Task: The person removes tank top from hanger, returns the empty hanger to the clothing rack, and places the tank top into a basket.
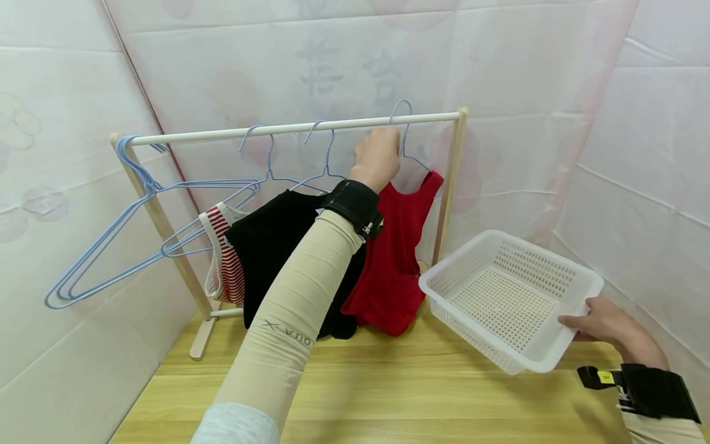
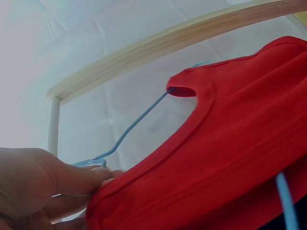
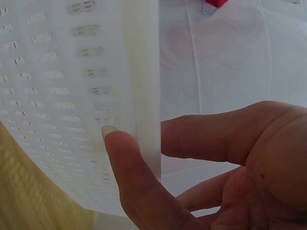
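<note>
Pinching thin blue wire hanger (image 1: 403, 132): left hand (image 1: 379, 155) | right hand (image 1: 601, 320) grips perforated plastic basket (image 1: 510, 297)

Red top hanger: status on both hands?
Left hand grips the hanger of the red top at the rail. Right hand pinches the tilted white basket by its rim. Nothing blocking; black garment hangs alongside.

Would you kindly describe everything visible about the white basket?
The white basket is a shallow rectangular tray of what looks like plastic, with perforated walls and floor and a solid rim. It is empty, tilted, and raised above the wooden table. The right hand pinches its near corner rim, thumb inside.
</note>
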